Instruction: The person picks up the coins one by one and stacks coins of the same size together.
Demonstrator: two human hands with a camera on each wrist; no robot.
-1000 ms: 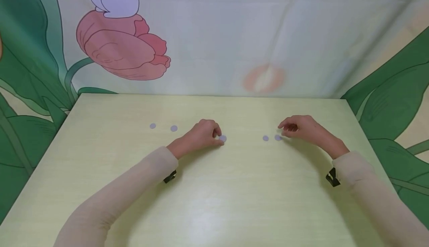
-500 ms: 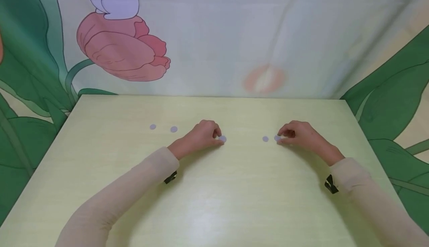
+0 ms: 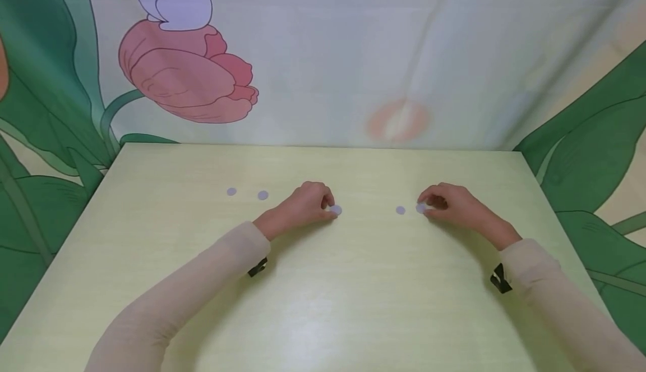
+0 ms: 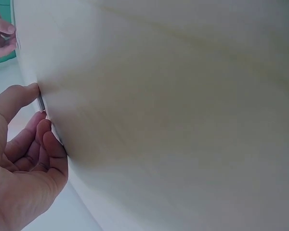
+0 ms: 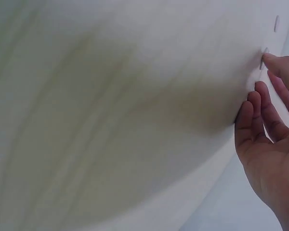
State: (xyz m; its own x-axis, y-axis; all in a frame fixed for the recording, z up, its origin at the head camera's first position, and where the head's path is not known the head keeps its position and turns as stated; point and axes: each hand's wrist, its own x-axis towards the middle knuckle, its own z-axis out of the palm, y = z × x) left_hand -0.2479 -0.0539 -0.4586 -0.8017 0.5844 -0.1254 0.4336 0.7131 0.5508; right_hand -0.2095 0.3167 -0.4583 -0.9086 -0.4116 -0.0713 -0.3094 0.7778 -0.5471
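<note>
Several small pale lilac discs lie in a loose row on the light wooden table. My left hand (image 3: pixel 307 202) pinches one disc (image 3: pixel 336 210) between thumb and fingers, low at the tabletop; in the left wrist view that disc (image 4: pixel 41 102) shows edge-on. To the right, my right hand (image 3: pixel 451 203) holds another disc (image 3: pixel 421 208) by its edges. Its thumb presses on that disc (image 5: pixel 263 58) in the right wrist view. Just left of it in the head view lies a loose disc (image 3: pixel 400 210), apart from both hands.
Two more discs, a far-left one (image 3: pixel 231 191) and a nearer one (image 3: pixel 263 195), lie left of my left hand. Behind the table (image 3: pixel 313 288) hangs a curtain (image 3: pixel 323 69) printed with a flower, leaves and a white animal.
My right hand has come down from beside its disc, closed thumb and fingers on it, and shifted it slightly right. My left hand stays in place on its disc.
</note>
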